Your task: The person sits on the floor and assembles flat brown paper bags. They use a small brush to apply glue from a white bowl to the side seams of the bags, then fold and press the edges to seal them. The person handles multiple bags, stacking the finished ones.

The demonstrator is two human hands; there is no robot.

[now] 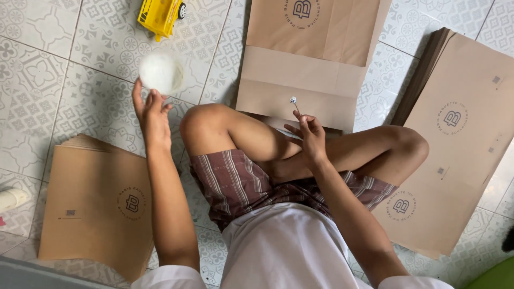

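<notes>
While the left hand (152, 115) lifts a white cup (160, 72), contents stay blurred.

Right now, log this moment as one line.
left hand: raised, holding white cup | right hand: pinching thin stick | paper bag: flat on floor ahead | toy truck: beyond cup

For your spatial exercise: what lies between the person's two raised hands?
In the head view, a bent bare knee sits between the left hand and right hand.
</notes>
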